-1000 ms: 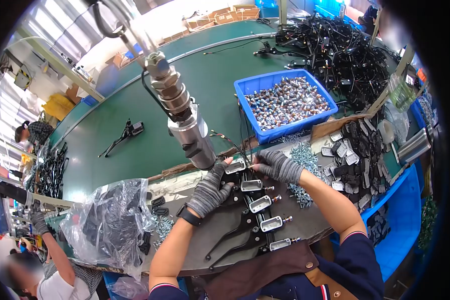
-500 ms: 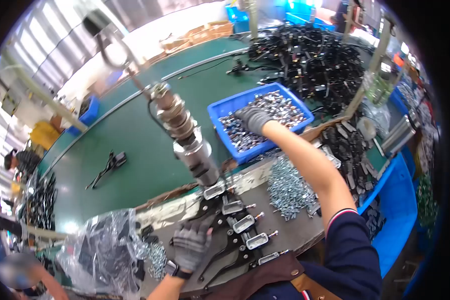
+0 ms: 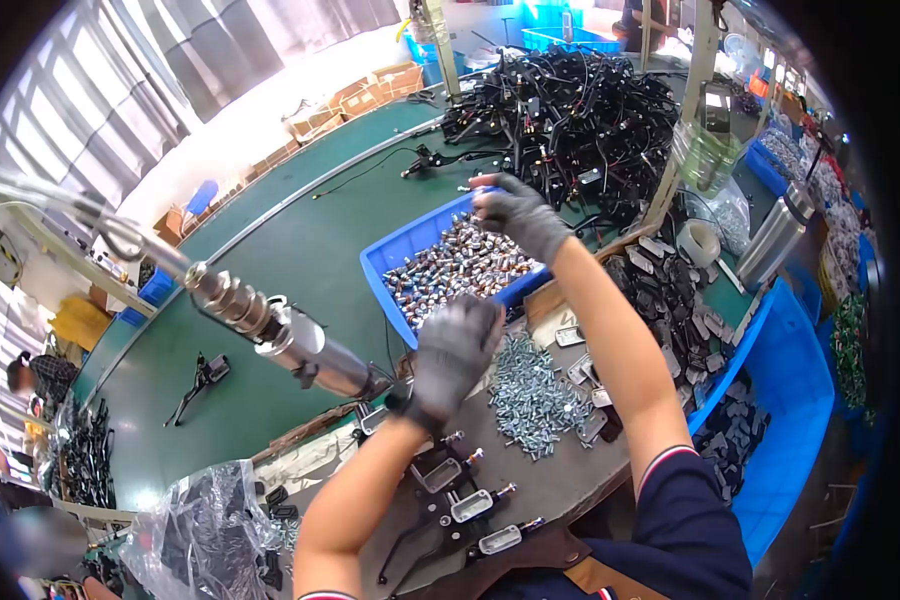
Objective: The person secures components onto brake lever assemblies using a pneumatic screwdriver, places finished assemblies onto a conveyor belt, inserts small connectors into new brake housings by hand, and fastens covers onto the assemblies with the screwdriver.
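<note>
My left hand [image 3: 454,358], in a grey striped glove, is over the near edge of the blue bin; its fingers are curled and whatever they hold is hidden. My right hand [image 3: 525,218], gloved alike, is raised above the bin's far right corner with fingers bent together, their content too small to name. Small metal fittings fill the blue bin [image 3: 368,262]. Black lever assemblies with open rectangular housings [image 3: 472,507] lie in a row at the bench's near edge. Left of my left hand hangs a metal power driver [image 3: 315,352], its tip near the top housing.
Loose screws [image 3: 535,395] lie right of the levers, beside black parts [image 3: 660,300]. A tangled heap of wired assemblies [image 3: 570,130] is at the back. A single lever [image 3: 200,385] and a plastic bag [image 3: 205,535] are at left. Another person [image 3: 45,380] is at far left.
My left hand has gone from beside the levers up to the bin's near edge. My right hand has risen out of the bin's contents. The view has swung to the right.
</note>
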`<state>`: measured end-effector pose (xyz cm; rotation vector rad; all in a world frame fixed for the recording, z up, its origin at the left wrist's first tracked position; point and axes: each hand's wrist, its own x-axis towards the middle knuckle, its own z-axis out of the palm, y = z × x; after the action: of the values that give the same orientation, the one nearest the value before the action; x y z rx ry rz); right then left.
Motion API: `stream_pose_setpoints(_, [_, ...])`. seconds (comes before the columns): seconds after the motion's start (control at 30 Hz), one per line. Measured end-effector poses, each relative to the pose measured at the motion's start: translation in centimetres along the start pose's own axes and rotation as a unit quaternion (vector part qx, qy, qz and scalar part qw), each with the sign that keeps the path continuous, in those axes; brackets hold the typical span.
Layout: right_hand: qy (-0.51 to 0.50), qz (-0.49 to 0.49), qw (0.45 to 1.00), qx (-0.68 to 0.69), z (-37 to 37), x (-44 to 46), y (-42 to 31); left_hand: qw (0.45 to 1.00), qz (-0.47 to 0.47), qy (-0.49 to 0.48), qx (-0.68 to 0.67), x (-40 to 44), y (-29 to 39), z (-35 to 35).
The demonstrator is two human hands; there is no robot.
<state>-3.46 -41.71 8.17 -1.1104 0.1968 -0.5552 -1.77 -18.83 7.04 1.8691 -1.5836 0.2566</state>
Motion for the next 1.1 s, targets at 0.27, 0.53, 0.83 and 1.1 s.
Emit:
stream_pose_setpoints(0.27, [0.132, -0.029, 0.991, 0.016, -6.8, -5.1, -3.1, 0.981, -0.016, -0.172, 0.085, 12.8, -3.7, 8.0])
stream_pose_setpoints(0.53, [0.152, 0.001, 0.988, -0.022, -7.1, -5.5, -2.3, 0.962, 0.032, -0.201, 0.182, 13.9, -3.9, 10.5])
stream_pose_setpoints(0.83, [0.061, -0.04, 0.99, -0.117, -1.8, -8.0, 1.7, 0.944, -0.205, 0.067, -0.251, 8.3, -4.4, 6.7])
stream_pose_setpoints(1.1, [-0.051, -0.072, 0.977, -0.194, 4.4, -11.1, 3.7, 0.917, -0.214, 0.116, -0.315, -0.4, -3.5, 0.4])
